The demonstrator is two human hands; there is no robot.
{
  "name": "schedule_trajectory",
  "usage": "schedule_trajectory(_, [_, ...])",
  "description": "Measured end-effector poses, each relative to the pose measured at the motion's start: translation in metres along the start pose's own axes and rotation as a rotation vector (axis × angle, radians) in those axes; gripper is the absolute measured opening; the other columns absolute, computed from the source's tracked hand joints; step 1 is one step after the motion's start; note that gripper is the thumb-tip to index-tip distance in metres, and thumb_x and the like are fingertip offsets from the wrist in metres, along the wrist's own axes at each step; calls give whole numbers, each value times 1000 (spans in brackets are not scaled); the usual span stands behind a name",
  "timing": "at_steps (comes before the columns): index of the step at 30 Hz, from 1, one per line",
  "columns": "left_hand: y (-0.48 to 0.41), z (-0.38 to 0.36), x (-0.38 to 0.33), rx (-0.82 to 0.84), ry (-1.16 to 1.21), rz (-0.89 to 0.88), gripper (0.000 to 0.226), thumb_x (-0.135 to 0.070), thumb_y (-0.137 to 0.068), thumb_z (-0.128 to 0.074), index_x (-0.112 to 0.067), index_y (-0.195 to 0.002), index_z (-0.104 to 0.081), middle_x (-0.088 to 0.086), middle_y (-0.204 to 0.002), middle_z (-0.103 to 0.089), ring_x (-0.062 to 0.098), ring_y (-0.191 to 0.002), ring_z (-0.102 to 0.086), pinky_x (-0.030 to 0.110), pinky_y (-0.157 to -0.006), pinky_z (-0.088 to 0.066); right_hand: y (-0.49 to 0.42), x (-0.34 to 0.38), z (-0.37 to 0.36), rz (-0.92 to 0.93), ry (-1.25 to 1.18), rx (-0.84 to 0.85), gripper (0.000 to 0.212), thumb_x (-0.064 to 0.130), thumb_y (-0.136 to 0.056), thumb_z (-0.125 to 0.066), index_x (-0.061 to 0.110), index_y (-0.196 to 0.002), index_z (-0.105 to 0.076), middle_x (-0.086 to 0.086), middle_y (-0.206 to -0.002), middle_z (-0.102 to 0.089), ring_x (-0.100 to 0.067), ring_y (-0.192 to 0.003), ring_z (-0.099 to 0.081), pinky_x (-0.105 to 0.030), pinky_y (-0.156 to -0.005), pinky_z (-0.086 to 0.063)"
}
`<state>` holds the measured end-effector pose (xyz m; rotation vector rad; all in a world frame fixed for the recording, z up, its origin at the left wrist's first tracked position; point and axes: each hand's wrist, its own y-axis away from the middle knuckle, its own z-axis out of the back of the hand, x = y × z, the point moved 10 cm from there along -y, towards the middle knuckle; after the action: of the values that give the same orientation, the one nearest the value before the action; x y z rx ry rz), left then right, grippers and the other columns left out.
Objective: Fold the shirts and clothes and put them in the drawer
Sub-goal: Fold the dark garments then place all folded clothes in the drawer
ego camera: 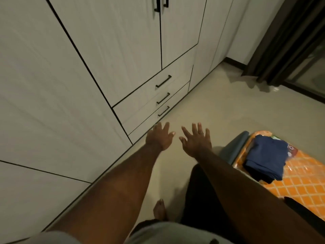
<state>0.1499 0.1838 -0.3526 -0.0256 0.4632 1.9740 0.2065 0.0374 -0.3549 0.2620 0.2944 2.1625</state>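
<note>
Beside the wardrobe, the left hand (pixel 159 136) and right hand (pixel 196 140) reach out empty, fingers spread. Folded clothes (pixel 265 156) sit on the bed (pixel 302 180); soft and light, probably best lifted from underneath.

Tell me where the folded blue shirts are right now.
In the head view, the folded blue shirts sit at the right edge on the orange patterned mat, to the right of the right hand.
</note>
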Motion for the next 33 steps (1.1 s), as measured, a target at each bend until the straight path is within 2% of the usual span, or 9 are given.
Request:
schedule_trajectory(8, [1, 37, 41, -28, -1, 24, 69, -57, -104, -32, -17, -159, -19, 16, -165, -22, 35, -148, -29, 52, -114, -35, -34, 24, 36, -45, -26, -50, 65, 64, -104, -16, 38, -162, -4, -7, -172, 6, -32, -157, 14, -62, -124, 2])
schedule_trajectory(17, [-48, 51, 40, 12, 62, 73, 71, -59, -103, -34, -22, -161, -14, 15, -168, -15, 36, -153, -22, 54, -118, -29, -91, 36, 61, -2, -35, -60, 65, 64, -103, -15, 38, -162, -9, -8, -172, -1, -32, -157, 10, -62, -124, 1])
schedule_trajectory(25, [-135, 59, 53, 32, 91, 159, 67, -57, -104, -35, -21, -159, -20, 16, -164, -22, 35, -148, -29, 52, -115, -32, -190, 23, 48, 72, -6, -17, 65, 65, -103, -15, 38, -162, -11, -9, -172, -5, -33, -158, 5, -62, -124, -2])
schedule_trajectory(33, [-240, 60, 42, 158, 137, 291, 66, -56, -105, -34, -20, -159, -21, 16, -165, -20, 35, -149, -28, 51, -115, -30, -309, 15, 67, 209, -4, 72, 64, 64, -103, -15, 39, -162, -9, -8, -172, -1, -31, -158, 9, -59, -124, 3])
